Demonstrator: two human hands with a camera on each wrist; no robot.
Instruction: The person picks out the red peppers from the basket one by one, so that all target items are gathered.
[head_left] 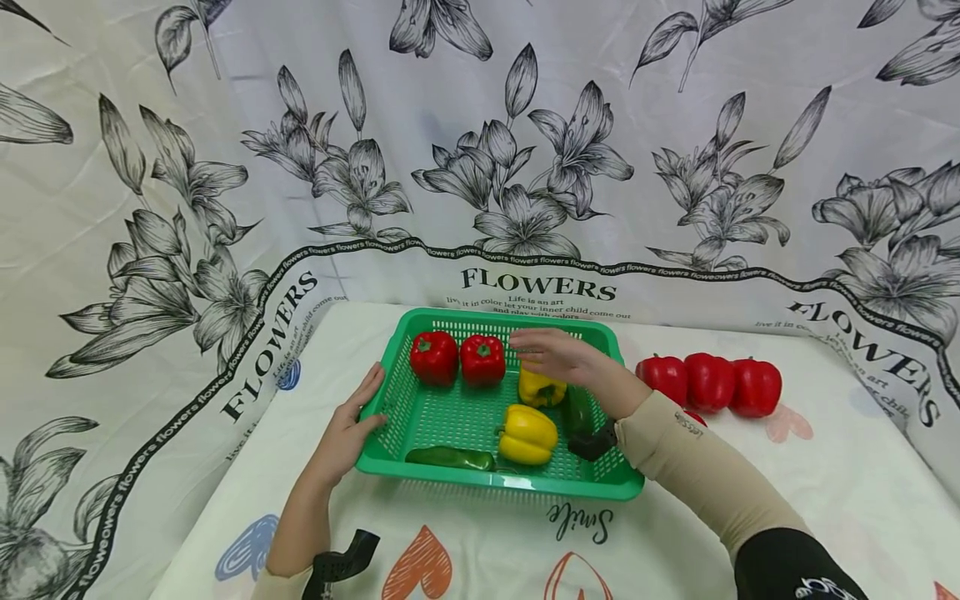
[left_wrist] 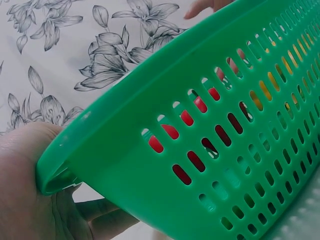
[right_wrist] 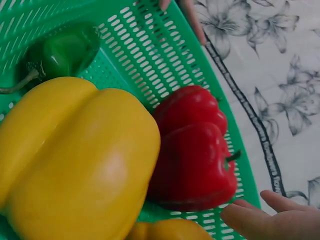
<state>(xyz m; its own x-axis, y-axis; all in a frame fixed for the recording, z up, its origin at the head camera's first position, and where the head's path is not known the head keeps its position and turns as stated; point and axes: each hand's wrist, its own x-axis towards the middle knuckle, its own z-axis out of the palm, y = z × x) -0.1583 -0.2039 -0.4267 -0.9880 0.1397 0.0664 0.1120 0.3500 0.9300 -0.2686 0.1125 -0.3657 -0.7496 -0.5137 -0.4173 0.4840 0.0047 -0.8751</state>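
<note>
A green plastic basket point(head_left: 442, 417) with slotted walls holds several peppers. My left hand point(head_left: 348, 433) holds its left rim, and in the left wrist view the rim point(left_wrist: 85, 117) lies between thumb and fingers. Over the far right part of the basket, my right hand point(head_left: 558, 354) reaches with extended fingers above a yellow bell pepper point(head_left: 540, 390), partly covering it. Two red bell peppers point(head_left: 434, 358) sit at the back left. A second yellow bell pepper point(head_left: 528, 435) lies nearer the front, beside a long green pepper point(head_left: 450, 457). A dark green vegetable point(head_left: 576, 410) is partly hidden by the right wrist camera.
Right of the basket, several red bell peppers point(head_left: 708, 382) stand on the white table cover point(head_left: 825, 500); one is mostly hidden behind the right forearm. A flower-printed cloth point(head_left: 525, 125) hangs behind the table.
</note>
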